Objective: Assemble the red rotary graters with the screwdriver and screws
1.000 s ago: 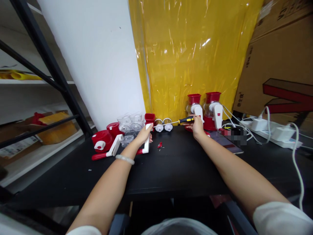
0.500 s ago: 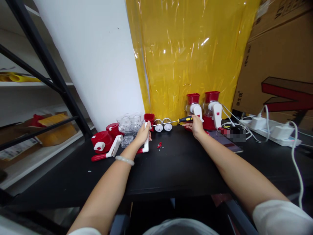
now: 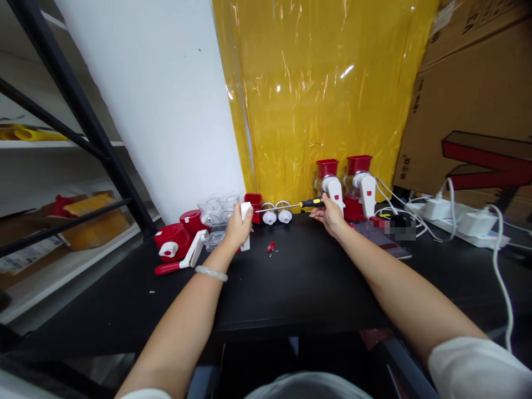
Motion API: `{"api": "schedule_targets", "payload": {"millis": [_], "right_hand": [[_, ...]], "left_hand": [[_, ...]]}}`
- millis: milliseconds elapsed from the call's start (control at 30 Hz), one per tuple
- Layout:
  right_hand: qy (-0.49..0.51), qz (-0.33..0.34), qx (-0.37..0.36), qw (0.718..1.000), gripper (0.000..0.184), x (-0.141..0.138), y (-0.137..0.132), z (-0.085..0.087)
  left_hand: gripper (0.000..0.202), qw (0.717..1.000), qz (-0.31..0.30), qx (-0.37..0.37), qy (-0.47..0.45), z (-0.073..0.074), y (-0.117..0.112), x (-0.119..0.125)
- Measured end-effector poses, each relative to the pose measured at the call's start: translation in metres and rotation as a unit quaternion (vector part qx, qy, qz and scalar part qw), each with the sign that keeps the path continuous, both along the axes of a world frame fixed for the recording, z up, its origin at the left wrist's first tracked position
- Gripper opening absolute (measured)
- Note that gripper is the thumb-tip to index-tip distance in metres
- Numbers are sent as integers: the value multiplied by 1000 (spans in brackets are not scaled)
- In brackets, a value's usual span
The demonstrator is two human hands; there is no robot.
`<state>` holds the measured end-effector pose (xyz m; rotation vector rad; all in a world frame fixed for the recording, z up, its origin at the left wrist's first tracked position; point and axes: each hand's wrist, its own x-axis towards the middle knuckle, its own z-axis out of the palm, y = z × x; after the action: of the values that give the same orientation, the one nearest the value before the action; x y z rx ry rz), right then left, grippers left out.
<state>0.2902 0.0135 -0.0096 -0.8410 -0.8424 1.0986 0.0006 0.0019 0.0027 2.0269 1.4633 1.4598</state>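
Observation:
My left hand [image 3: 238, 230] is closed round a white crank handle [image 3: 246, 208], whose lower end shows below my fingers with a bit of red. In my right hand [image 3: 331, 216] is a screwdriver [image 3: 311, 203] with a black and yellow grip. Its long shaft points left, and the tip meets the white crank handle near my left fingers; the exact contact is too small to make out. A small red piece [image 3: 271, 246] lies on the table below the shaft, with tiny screw-like bits beside it. Behind the shaft stand two clear-and-white drums [image 3: 269, 217] and a red hopper [image 3: 256, 198].
Left on the black table [image 3: 291, 293] are red housings [image 3: 177, 235], another crank [image 3: 194, 252] and clear plastic parts [image 3: 211, 209]. Two red-and-white rotary graters [image 3: 361, 191] stand at the back right. Further right lie a tablet-like device [image 3: 384, 239], cables and a power strip [image 3: 482, 238].
The white crank handle has turned slightly in my left hand, showing a broader white end at the top. The screwdriver and right hand have shifted very slightly left.

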Motion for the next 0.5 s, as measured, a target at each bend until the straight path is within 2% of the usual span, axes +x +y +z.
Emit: {"api": "schedule_targets", "payload": {"millis": [300, 500], "right_hand": [[-28, 4, -21, 999, 38, 0, 3, -2], [-74, 1, -4, 997, 40, 1, 6, -7]], "left_hand": [[44, 994, 27, 80, 70, 4, -6, -5], [47, 988, 36, 117, 92, 5, -9, -6]]}}
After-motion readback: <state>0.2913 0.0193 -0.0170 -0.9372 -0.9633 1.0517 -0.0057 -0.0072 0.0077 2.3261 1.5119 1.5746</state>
